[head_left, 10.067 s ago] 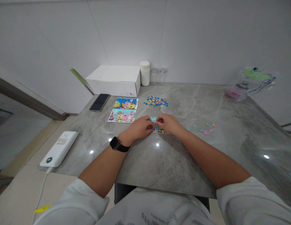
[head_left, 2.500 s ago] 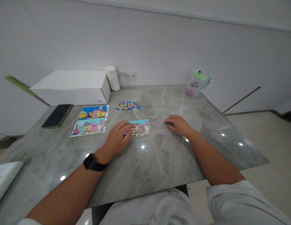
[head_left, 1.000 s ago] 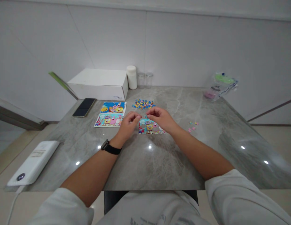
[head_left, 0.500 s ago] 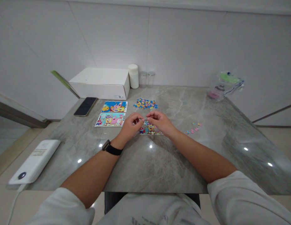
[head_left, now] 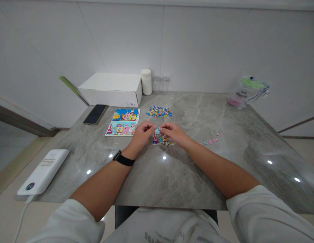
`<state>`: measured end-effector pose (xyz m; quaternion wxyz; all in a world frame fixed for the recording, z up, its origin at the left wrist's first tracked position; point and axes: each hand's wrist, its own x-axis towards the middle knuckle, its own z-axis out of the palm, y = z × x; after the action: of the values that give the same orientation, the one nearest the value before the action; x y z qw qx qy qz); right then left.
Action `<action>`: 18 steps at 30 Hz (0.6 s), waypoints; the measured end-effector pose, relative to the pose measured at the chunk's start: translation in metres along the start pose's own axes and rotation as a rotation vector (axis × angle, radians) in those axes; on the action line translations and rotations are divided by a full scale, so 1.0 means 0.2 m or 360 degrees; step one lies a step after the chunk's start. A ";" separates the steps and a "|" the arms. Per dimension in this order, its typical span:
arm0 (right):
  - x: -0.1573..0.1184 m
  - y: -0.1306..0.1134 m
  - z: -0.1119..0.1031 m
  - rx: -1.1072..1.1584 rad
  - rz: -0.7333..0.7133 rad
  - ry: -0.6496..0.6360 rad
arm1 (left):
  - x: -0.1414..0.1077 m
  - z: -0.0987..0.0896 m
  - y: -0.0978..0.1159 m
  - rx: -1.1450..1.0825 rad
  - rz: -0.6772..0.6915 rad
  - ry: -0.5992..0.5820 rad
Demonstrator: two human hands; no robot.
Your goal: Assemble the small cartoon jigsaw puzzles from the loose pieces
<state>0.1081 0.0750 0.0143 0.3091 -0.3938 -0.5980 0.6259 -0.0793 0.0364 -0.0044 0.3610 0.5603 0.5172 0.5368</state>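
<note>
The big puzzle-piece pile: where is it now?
In the head view, the pile lies at centre, right of the blue picture card, in front of the clear jars.

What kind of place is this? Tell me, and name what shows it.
Probably an indoor room with a table by the wall, perhaps at home or in an office: a grey marbled tabletop against pale wall panels, with a phone and a white box on it.

What lay on my table (head_left: 152, 189)
I saw the puzzle (head_left: 158, 140) between the cards (head_left: 121, 129) on its left and the loose pieces (head_left: 210, 141) on its right, the pile (head_left: 159, 111) behind it, and the box (head_left: 110, 89) behind the cards.
</note>
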 end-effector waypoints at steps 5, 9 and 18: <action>0.01 0.00 -0.01 -0.0016 0.0013 0.0020 | 0.00 -0.01 0.01 0.0055 -0.0020 0.0076; 0.01 0.00 -0.01 -0.0041 0.0045 0.0031 | 0.00 -0.02 0.01 0.0101 -0.0054 0.0127; 0.00 0.00 0.00 -0.0096 0.0040 0.0022 | 0.00 -0.02 0.00 0.0197 0.0135 -0.0020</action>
<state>0.1074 0.0757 0.0144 0.2933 -0.4148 -0.6095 0.6086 -0.0823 0.0358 -0.0035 0.3059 0.6064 0.5228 0.5152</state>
